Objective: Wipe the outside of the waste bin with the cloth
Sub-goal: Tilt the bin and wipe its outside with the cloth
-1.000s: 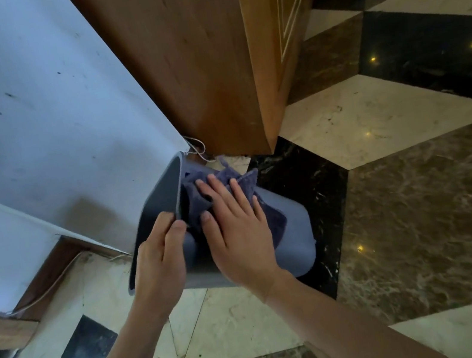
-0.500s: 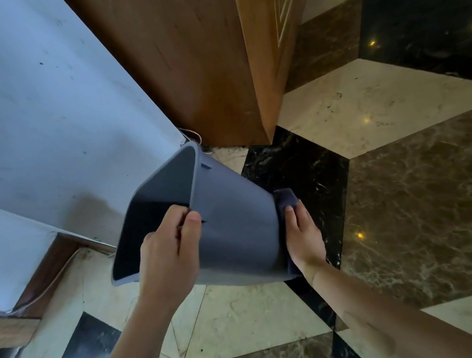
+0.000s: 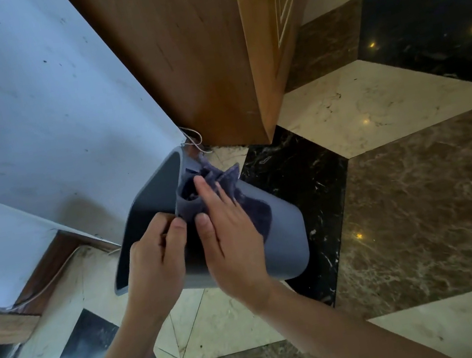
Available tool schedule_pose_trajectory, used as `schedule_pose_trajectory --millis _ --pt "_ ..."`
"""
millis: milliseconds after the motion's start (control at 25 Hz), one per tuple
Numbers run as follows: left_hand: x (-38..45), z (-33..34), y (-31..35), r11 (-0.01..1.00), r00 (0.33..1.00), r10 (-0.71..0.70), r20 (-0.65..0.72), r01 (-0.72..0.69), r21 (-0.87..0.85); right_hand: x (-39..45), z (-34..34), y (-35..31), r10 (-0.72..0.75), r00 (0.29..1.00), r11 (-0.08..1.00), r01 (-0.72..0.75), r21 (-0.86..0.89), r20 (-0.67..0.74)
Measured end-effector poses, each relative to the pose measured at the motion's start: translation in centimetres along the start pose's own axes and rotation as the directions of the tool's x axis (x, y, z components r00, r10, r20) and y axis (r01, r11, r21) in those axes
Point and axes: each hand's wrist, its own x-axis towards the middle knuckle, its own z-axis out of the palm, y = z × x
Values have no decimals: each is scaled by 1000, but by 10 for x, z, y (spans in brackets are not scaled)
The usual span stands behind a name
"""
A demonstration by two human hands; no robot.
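Tilted off the floor just below the wooden cabinet (image 3: 195,59), the waste bin (image 3: 282,233) is gripped at its rim by the closed left hand (image 3: 153,256) while the cloth (image 3: 252,207) is pressed flat on its upper side by the open right hand (image 3: 230,243); turning it to an unwiped face is judged next.

A wooden cabinet (image 3: 191,60) fills the upper middle of my view; a pale wall (image 3: 26,105) covers the upper left. Marble floor tiles (image 3: 420,193) spread right; thin cords (image 3: 195,142) show at centre.

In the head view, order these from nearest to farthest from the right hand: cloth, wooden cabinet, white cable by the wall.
1. cloth, under the right hand.
2. white cable, beyond the bin's rim.
3. wooden cabinet, behind, farthest.
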Motion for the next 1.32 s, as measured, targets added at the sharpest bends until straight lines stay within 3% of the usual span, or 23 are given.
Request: schedule_pose_trajectory --millis 80,200,320,440,560,640,760,840,920,1080,1160,1320 --pt "-6 -7 -5 1000 1000 -7 -24 7 6 0 -5 22 49 998 984 -43 -172 34" --pt "-10 -14 -14 997 995 -73 -70 74 6 2 -22 73 336 941 903 -310 -296 38" --pt "-16 -20 -23 998 995 -68 -76 68 -9 -8 -38 115 595 804 787 -584 -198 -8" --pt "-21 -28 -33 996 997 -61 -39 58 -61 -17 -37 126 665 746 746 -666 -10 -43" --pt "-20 -42 -46 961 987 -133 92 152 -231 -16 -32 121 636 769 768 -639 -53 -65" --pt "-15 -52 -49 929 956 -235 174 274 -249 -19 -30 116 595 801 792 -599 -120 -71" --pt "8 -65 -35 856 877 -461 132 479 -196 -28 -26 106 510 855 825 -518 -225 -96" --pt "33 -77 -26 773 783 -605 144 621 -131 -33 -27 103 449 886 834 -461 -302 -115" --pt "55 -87 -19 716 693 -678 245 698 4 -36 -31 102 408 907 828 -415 -376 -103" --pt "83 -84 -12 639 585 -767 266 737 222 -47 -39 103 336 942 829 -300 -471 -8" --pt "94 -80 -14 617 579 -787 213 741 265 -50 -40 101 305 952 831 -257 -494 17" --pt "104 -82 -16 643 629 -766 136 742 191 -52 -43 98 193 980 842 -145 -520 39"
